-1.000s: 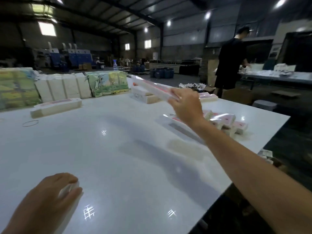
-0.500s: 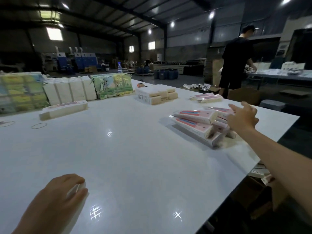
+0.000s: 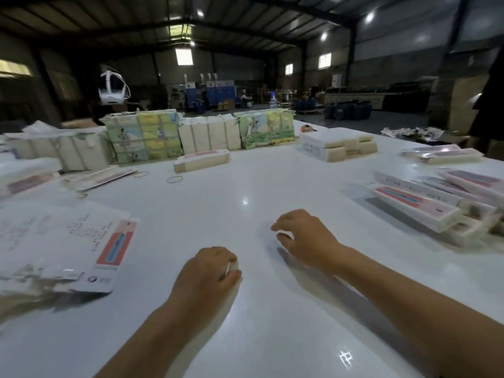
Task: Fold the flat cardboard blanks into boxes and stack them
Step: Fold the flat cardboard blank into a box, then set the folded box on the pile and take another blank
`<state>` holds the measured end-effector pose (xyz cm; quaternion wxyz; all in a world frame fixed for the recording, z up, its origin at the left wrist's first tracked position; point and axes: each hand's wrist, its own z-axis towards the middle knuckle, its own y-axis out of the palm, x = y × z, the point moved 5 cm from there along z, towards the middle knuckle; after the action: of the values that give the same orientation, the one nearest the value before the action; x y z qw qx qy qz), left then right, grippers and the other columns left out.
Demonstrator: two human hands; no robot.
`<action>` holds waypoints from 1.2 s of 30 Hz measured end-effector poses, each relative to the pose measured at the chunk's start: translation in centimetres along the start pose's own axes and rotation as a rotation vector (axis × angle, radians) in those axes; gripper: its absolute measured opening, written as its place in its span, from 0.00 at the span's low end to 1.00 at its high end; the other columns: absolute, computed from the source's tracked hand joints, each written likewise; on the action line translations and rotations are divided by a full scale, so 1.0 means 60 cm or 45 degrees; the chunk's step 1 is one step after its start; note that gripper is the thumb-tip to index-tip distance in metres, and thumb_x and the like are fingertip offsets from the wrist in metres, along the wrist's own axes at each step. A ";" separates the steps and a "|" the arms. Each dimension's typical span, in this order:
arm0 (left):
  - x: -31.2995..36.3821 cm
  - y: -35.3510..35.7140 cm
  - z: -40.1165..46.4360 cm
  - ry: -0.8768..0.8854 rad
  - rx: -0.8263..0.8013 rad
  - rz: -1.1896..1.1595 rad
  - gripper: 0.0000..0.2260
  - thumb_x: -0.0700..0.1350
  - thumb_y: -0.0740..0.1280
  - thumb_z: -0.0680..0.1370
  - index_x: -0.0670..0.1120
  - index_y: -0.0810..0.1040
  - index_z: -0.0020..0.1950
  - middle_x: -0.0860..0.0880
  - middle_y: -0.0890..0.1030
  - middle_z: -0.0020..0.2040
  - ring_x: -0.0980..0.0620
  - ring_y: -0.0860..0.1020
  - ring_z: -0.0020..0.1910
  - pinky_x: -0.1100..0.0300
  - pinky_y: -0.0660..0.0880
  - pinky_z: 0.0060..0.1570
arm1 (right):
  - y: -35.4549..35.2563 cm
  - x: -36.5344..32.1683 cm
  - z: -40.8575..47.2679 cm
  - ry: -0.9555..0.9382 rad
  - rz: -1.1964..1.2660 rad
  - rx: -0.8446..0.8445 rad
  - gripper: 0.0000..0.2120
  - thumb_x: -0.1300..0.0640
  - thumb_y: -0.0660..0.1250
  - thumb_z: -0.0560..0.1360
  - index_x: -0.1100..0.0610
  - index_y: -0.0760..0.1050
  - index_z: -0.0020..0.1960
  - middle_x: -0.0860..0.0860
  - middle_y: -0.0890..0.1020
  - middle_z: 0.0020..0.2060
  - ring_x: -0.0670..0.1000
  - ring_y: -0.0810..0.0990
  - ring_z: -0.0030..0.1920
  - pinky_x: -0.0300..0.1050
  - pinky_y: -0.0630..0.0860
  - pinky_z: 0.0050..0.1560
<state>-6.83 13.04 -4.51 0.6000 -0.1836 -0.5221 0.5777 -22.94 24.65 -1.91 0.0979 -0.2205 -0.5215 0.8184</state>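
Warehouse hall, dim, overhead lamps; I log one broad white table [image 3: 207, 214] under my view.

Item: flat blanks [image 3: 68, 249], loose fanned pile, near left edge, top sheet printed with a red-and-blue panel.
Item: folded boxes [image 3: 425, 211], stacked untidily at right, several lying askew.
Item: one finished box [image 3: 201, 160] alone at mid-table, beyond it bundled stock [image 3: 144, 137] in a row.
Item: rubber band [image 3: 174, 179], loose on the surface.

Left hand [image 3: 207, 274]: fingers curled, resting on the table, something thin and white pinched between them; I cannot tell what it is.
Right hand [image 3: 302, 238]: fingers bent loosely over the bare top, a small pale thing under the fingertips, blurred; whether it grips anything I cannot tell.

Risks, as I judge them: the next blank lies well left of both hands, so a hurried reach may drag the fanned pile off the edge. The right-hand stack already leans; another box dropped carelessly could topple it.
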 end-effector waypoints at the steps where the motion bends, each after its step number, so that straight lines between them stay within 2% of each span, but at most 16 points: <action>1: -0.002 0.000 0.001 -0.003 0.001 0.018 0.02 0.48 0.63 0.74 0.52 0.74 0.42 0.58 0.75 0.44 0.56 0.72 0.51 0.61 0.68 0.50 | 0.027 -0.001 -0.004 -0.004 -0.026 -0.060 0.15 0.54 0.58 0.80 0.51 0.77 0.62 0.47 0.76 0.64 0.50 0.68 0.66 0.46 0.66 0.64; 2: -0.005 0.002 0.001 -0.009 -0.008 0.040 0.02 0.48 0.64 0.74 0.52 0.75 0.45 0.59 0.76 0.46 0.56 0.72 0.53 0.63 0.67 0.51 | 0.044 0.000 -0.007 -0.016 -0.047 -0.088 0.15 0.54 0.57 0.80 0.50 0.77 0.62 0.47 0.76 0.63 0.51 0.69 0.65 0.46 0.67 0.63; 5: -0.012 0.008 0.005 -0.023 -0.053 0.092 0.11 0.50 0.63 0.76 0.50 0.77 0.56 0.58 0.77 0.56 0.57 0.70 0.59 0.64 0.65 0.56 | 0.058 0.009 -0.008 -0.038 -0.067 -0.053 0.14 0.53 0.57 0.80 0.49 0.77 0.62 0.45 0.76 0.63 0.50 0.71 0.63 0.44 0.68 0.61; 7: -0.016 0.008 0.009 -0.068 -0.112 0.050 0.12 0.51 0.63 0.76 0.51 0.78 0.57 0.57 0.77 0.58 0.58 0.70 0.60 0.64 0.65 0.57 | 0.057 0.012 -0.008 -0.048 -0.053 -0.023 0.14 0.52 0.58 0.80 0.50 0.78 0.62 0.45 0.76 0.63 0.49 0.71 0.64 0.42 0.67 0.62; 9: -0.031 -0.007 0.021 -0.197 -0.182 -0.099 0.11 0.51 0.64 0.76 0.51 0.79 0.56 0.56 0.78 0.58 0.57 0.72 0.58 0.61 0.68 0.58 | 0.057 0.011 -0.009 -0.056 -0.023 -0.001 0.14 0.53 0.59 0.80 0.50 0.78 0.61 0.45 0.77 0.63 0.48 0.71 0.64 0.40 0.66 0.61; 11: -0.069 -0.043 0.045 -0.375 -0.156 -0.156 0.13 0.52 0.65 0.76 0.50 0.78 0.59 0.54 0.78 0.59 0.55 0.75 0.56 0.58 0.71 0.57 | 0.059 0.011 -0.009 -0.056 0.002 0.002 0.13 0.54 0.60 0.79 0.50 0.79 0.61 0.45 0.77 0.62 0.48 0.71 0.64 0.39 0.65 0.60; 14: -0.155 -0.128 0.068 -0.675 -0.081 0.256 0.18 0.58 0.65 0.74 0.48 0.74 0.59 0.49 0.75 0.61 0.49 0.73 0.57 0.55 0.70 0.51 | 0.058 0.014 -0.006 -0.050 0.012 -0.003 0.13 0.56 0.62 0.79 0.51 0.79 0.60 0.45 0.77 0.62 0.48 0.72 0.63 0.38 0.65 0.59; 17: -0.247 -0.192 0.039 -1.069 -0.155 0.699 0.36 0.70 0.66 0.66 0.46 0.68 0.64 0.43 0.66 0.65 0.43 0.63 0.64 0.49 0.64 0.53 | 0.058 0.013 -0.006 -0.039 0.023 -0.020 0.12 0.56 0.62 0.78 0.51 0.79 0.59 0.44 0.77 0.61 0.47 0.72 0.62 0.38 0.65 0.57; 18: -0.269 -0.202 0.024 -1.162 -0.196 0.780 0.42 0.73 0.66 0.63 0.46 0.65 0.66 0.43 0.64 0.65 0.43 0.60 0.66 0.48 0.63 0.53 | 0.058 0.013 -0.006 -0.034 0.025 -0.025 0.12 0.56 0.62 0.78 0.51 0.79 0.59 0.44 0.77 0.61 0.47 0.72 0.62 0.38 0.65 0.56; 20: -0.303 -0.212 0.004 -1.237 -0.217 0.874 0.47 0.76 0.65 0.59 0.46 0.63 0.68 0.43 0.62 0.64 0.43 0.59 0.65 0.46 0.62 0.55 | 0.058 0.012 -0.006 -0.026 0.032 -0.042 0.13 0.57 0.62 0.78 0.51 0.79 0.60 0.44 0.77 0.61 0.47 0.71 0.62 0.37 0.63 0.55; 24: -0.329 -0.235 -0.001 -1.274 -0.141 0.800 0.45 0.69 0.72 0.61 0.45 0.62 0.68 0.43 0.63 0.65 0.42 0.61 0.65 0.46 0.64 0.57 | 0.057 0.009 -0.007 -0.008 0.048 -0.069 0.13 0.58 0.63 0.78 0.52 0.79 0.60 0.46 0.77 0.60 0.49 0.71 0.62 0.38 0.64 0.56; 28: -0.342 -0.261 0.000 -1.334 0.043 0.536 0.38 0.58 0.77 0.64 0.43 0.65 0.65 0.42 0.70 0.60 0.42 0.70 0.60 0.49 0.73 0.54 | 0.055 0.007 -0.008 0.005 0.056 -0.079 0.13 0.59 0.63 0.78 0.53 0.80 0.60 0.47 0.78 0.60 0.49 0.72 0.62 0.39 0.64 0.56; 31: -0.333 -0.267 -0.002 -1.254 0.188 0.659 0.29 0.56 0.74 0.69 0.45 0.66 0.63 0.44 0.72 0.56 0.44 0.73 0.55 0.51 0.74 0.47 | 0.055 0.005 -0.008 0.007 0.059 -0.075 0.12 0.60 0.64 0.77 0.53 0.80 0.59 0.47 0.78 0.59 0.50 0.72 0.61 0.38 0.64 0.55; 33: -0.321 -0.272 0.000 -1.169 0.288 0.898 0.23 0.56 0.70 0.72 0.46 0.70 0.61 0.44 0.73 0.55 0.45 0.71 0.56 0.51 0.70 0.49 | 0.053 0.006 -0.009 0.019 0.067 -0.070 0.12 0.60 0.64 0.77 0.53 0.80 0.59 0.47 0.78 0.59 0.50 0.72 0.61 0.38 0.63 0.55; 35: -0.302 -0.283 0.004 -1.081 0.380 0.954 0.15 0.54 0.66 0.75 0.47 0.73 0.57 0.46 0.76 0.48 0.47 0.74 0.49 0.53 0.69 0.46 | 0.054 0.006 -0.010 0.022 0.064 -0.075 0.12 0.59 0.64 0.77 0.52 0.80 0.59 0.47 0.78 0.60 0.49 0.72 0.62 0.38 0.63 0.56; 36: -0.294 -0.288 0.009 -1.043 0.406 0.853 0.12 0.52 0.65 0.77 0.47 0.73 0.56 0.47 0.77 0.44 0.49 0.76 0.42 0.56 0.69 0.41 | 0.055 0.005 -0.009 0.016 0.064 -0.076 0.12 0.59 0.64 0.77 0.52 0.80 0.59 0.47 0.78 0.60 0.49 0.72 0.62 0.38 0.64 0.56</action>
<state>5.14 -7.35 2.61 0.1516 -0.0066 -0.5320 0.8331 -22.74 23.76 -5.15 0.0742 -0.2415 -0.5394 0.8033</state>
